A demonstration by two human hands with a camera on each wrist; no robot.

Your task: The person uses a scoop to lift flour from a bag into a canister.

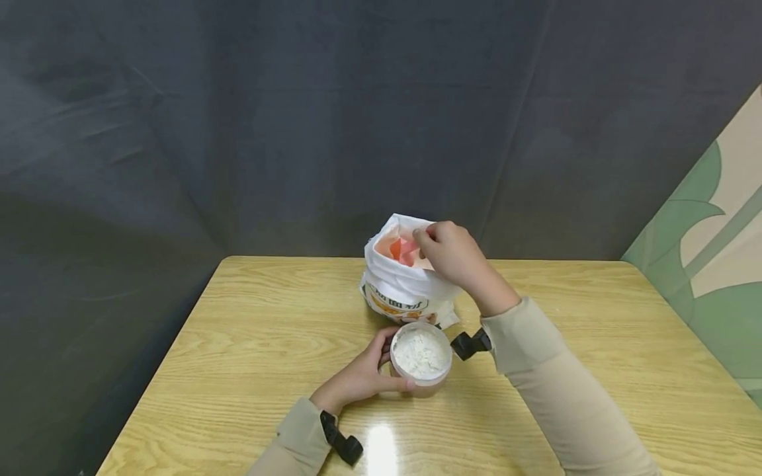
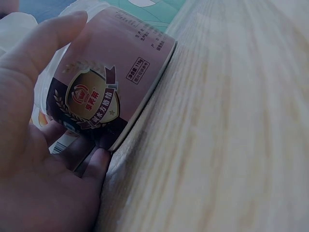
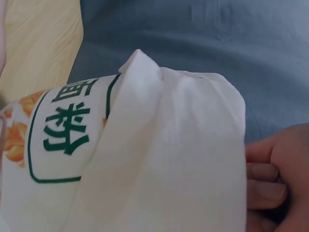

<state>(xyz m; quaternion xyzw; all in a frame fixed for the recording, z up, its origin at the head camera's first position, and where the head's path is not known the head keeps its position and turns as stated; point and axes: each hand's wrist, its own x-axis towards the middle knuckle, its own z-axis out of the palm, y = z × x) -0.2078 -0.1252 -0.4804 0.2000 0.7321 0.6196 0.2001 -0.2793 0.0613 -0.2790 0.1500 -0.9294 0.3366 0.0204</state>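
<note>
My left hand (image 1: 366,373) grips a round labelled plastic tub (image 2: 108,72) by its side, thumb near the rim and fingers round the far wall. White powder (image 1: 421,352) fills much of the tub, which stands on the table. Behind it sits a white flour bag (image 1: 393,281) with its top rolled down and its mouth open. Over the bag's right rim, my right hand (image 1: 452,254) pinches the handle of a pink-red scoop (image 1: 407,248) whose head is down inside the bag. In the right wrist view the bag wall hides the scoop, and curled fingers (image 3: 263,186) show beside it.
The wooden table (image 1: 268,317) extends to both sides of the bag and tub. A dark cloth (image 1: 357,119) hangs along its far edge and left side. At the right stands a panel with a green leaf pattern (image 1: 714,284). Black wrist cameras (image 1: 342,439) protrude from both sleeves.
</note>
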